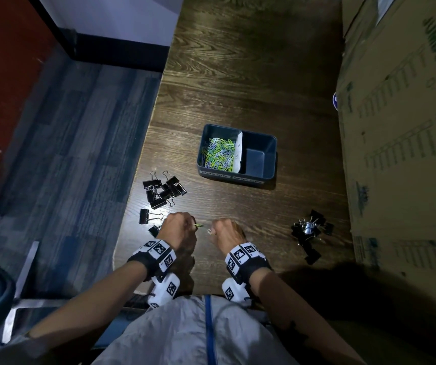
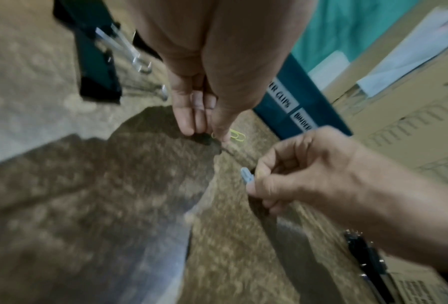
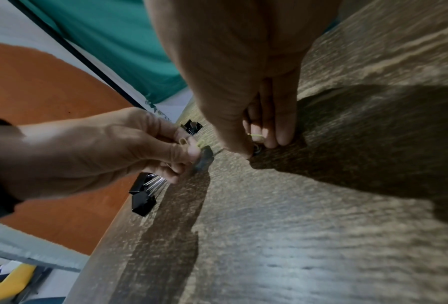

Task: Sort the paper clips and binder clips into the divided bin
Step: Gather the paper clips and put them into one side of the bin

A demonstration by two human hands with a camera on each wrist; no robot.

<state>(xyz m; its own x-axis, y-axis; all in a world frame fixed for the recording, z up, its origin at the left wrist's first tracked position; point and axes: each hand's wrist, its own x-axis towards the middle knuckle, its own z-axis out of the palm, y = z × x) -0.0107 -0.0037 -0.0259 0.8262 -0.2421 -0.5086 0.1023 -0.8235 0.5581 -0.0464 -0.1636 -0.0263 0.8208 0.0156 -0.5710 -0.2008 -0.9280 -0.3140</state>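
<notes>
**Both hands pinching paper clips**

Left hand (image 1: 178, 227) fingers (image 2: 186, 121) pinch a green paper clip (image 1: 199, 226) low at the worktop (image 1: 238, 75). Right hand (image 1: 226, 233) fingers pinch a pale blue paper clip (image 2: 246, 175). Divided bin (image 1: 238, 177) sits ahead of the fingers; binder clips (image 1: 164, 189) lie left of them, more binder clips (image 1: 310, 229) right.

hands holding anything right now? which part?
Left hand pinches a green paper clip by one end in its fingers. Right hand pinches a pale blue paper clip by one end.
</notes>
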